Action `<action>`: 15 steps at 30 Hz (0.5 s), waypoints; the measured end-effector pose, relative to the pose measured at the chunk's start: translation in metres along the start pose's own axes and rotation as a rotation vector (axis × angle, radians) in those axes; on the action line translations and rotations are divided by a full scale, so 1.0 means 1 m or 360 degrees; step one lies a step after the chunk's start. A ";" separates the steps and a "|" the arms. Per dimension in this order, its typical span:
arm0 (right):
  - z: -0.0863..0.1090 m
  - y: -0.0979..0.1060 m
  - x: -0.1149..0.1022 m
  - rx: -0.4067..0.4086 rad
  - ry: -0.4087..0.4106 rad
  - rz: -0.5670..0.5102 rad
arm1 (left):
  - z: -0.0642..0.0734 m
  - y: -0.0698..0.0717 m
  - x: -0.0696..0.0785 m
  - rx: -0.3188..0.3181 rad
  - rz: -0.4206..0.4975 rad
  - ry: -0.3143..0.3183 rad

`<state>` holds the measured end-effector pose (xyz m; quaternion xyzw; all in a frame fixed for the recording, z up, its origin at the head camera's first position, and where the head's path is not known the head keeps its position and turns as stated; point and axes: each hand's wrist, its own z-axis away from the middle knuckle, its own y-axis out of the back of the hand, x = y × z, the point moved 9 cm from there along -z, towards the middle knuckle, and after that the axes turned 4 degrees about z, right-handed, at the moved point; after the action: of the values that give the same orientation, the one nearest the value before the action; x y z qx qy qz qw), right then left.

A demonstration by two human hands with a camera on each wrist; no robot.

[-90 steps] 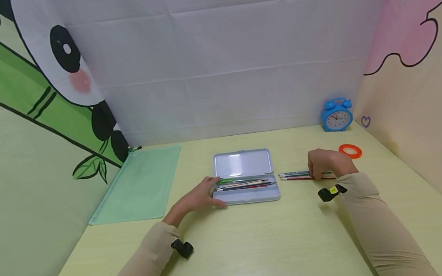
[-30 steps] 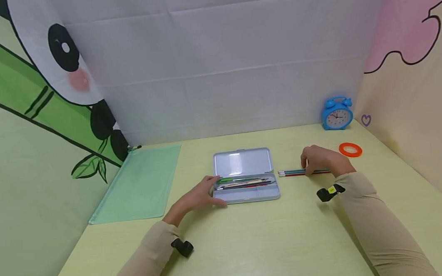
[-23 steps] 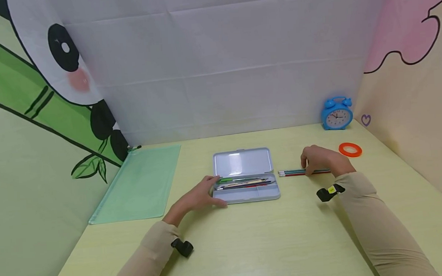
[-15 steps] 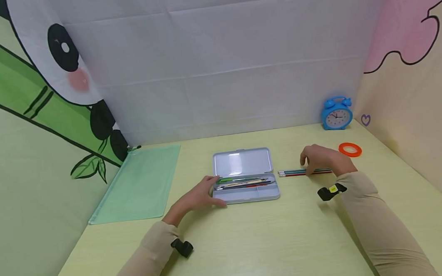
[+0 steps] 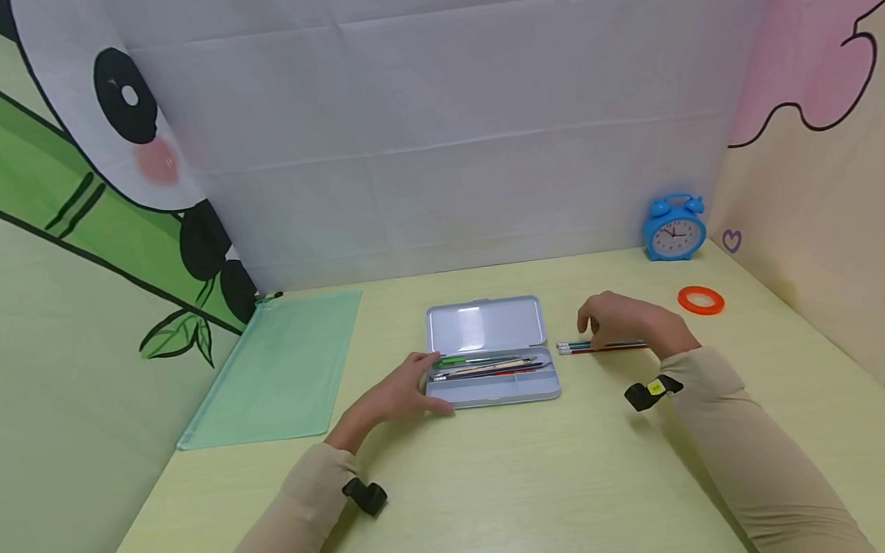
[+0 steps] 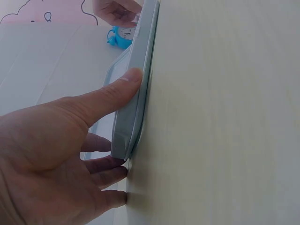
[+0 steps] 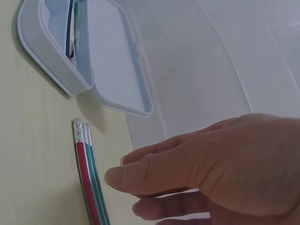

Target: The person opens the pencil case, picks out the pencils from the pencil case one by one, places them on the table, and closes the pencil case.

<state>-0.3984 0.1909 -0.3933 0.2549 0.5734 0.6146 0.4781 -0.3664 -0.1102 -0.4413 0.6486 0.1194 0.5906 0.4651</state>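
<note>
An open pencil case [image 5: 524,392] lies on the table in the head view, its lid tipped back. Inside it are pencils and a green pen [image 5: 450,362]. My left hand [image 5: 399,389] holds the case's left end, thumb [image 6: 112,96] on the front wall and fingers towards the back. To the right of the case, a small row of pencils [image 5: 576,348] with white erasers lies side by side, one red pencil [image 7: 86,176] next to green ones. My right hand [image 5: 625,319] hovers over them, fingers loosely bent; the right wrist view shows a gap between thumb and pencils.
An orange tape ring [image 5: 702,300] lies at the right, with a blue alarm clock [image 5: 674,229] behind it near the wall. A pale green zip pouch [image 5: 282,372] lies flat at the left. A white cloth backdrop [image 5: 435,143] closes off the back.
Over the three seconds, the pencils were brought together into an even row by my right hand. It has since slid left along them towards the case. My left hand stays put.
</note>
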 end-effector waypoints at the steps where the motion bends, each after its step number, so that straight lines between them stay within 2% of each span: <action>1: -0.001 0.000 -0.003 0.0015 0.0019 0.0007 | 0.000 0.000 0.000 0.0002 -0.0001 -0.0001; 7: -0.004 0.003 -0.024 0.0133 0.0161 0.0026 | -0.002 -0.002 0.000 0.0004 -0.0005 -0.0003; 15: -0.011 -0.003 -0.054 0.0262 0.0377 -0.0087 | -0.004 -0.003 0.000 0.0006 -0.0003 0.0010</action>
<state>-0.3849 0.1377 -0.3853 0.2033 0.6810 0.5779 0.4012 -0.3688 -0.1063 -0.4440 0.6474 0.1224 0.5920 0.4641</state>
